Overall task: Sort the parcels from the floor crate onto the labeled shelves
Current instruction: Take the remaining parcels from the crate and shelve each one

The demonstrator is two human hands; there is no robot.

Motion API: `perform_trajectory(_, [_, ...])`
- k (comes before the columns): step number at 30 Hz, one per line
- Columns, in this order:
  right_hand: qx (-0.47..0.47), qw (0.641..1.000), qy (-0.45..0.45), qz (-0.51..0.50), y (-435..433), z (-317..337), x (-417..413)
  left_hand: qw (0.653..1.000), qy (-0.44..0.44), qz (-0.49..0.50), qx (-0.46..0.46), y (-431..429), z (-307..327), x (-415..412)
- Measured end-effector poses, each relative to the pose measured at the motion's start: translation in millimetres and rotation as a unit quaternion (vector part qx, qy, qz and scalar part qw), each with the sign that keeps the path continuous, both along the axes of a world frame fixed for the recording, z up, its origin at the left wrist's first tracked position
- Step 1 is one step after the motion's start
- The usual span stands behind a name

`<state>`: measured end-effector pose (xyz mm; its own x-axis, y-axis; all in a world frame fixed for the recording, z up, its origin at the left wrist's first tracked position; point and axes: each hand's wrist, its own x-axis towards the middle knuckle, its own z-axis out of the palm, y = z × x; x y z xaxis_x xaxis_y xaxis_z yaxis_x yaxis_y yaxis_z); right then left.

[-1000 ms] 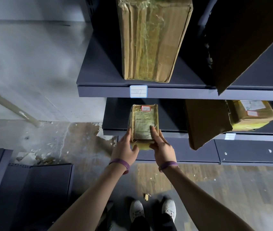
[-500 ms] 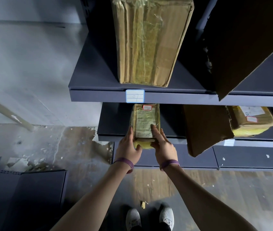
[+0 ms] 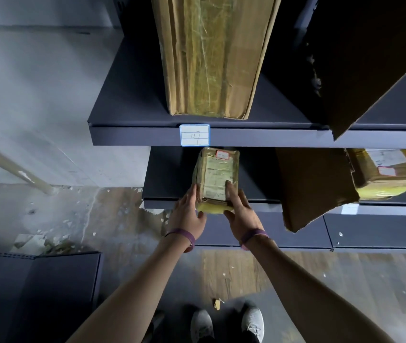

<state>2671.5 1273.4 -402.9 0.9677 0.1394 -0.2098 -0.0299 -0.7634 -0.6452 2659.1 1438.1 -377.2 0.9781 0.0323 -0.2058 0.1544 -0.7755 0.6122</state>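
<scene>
Left hand [image 3: 187,215] lays flat fingers along the parcel [image 3: 216,179], just below the 07 label [image 3: 194,135]. Right hand [image 3: 241,212] pinches its near end, forefinger on top. Looks light, stiff, slick with tape: squeeze both long sides.

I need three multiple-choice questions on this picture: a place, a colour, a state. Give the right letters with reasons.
1. Where is the big carton? A floor; B shelf with label 07; C in the hands.
2. Wristbands' colour? A purple; B green; C white.
3. The small parcel is: A on the floor; B torn open; C held by both hands.
Key: 1 B, it stands on that shelf. 2 A, both bands look purple. 3 C, left hand and right hand hold it between them.
</scene>
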Motion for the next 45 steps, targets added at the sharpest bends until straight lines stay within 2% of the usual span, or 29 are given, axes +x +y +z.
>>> perform_trajectory(5, [-0.042,0.999,-0.027,-0.002,-14.2,-6.2,-52.3,0.999,0.001,-0.014,0.045,0.5,-15.9,-54.9])
perform_trajectory(10, [-0.111,0.991,0.02,0.068,-17.5,-16.7,-84.3,0.992,0.028,-0.074,0.1,-2.3,-26.7,-77.1])
perform_trajectory(26, [-0.095,0.994,0.002,0.047,-0.1,-12.1,-7.6,0.993,0.035,-0.031,0.108,-8.2,-12.4,-2.0])
perform_trajectory(34, [-0.09,0.995,0.011,0.049,2.8,-12.7,-1.8,0.992,0.053,-0.033,0.11,-6.5,-7.3,4.7])
perform_trajectory(39, [-0.09,0.994,0.036,0.048,5.8,14.1,-15.6,0.992,0.064,-0.036,0.106,-10.7,14.1,-11.1])
perform_trajectory(45, [-0.086,0.994,0.047,0.053,4.5,79.0,-32.2,0.995,0.029,-0.035,0.087,-18.5,73.8,-29.1])
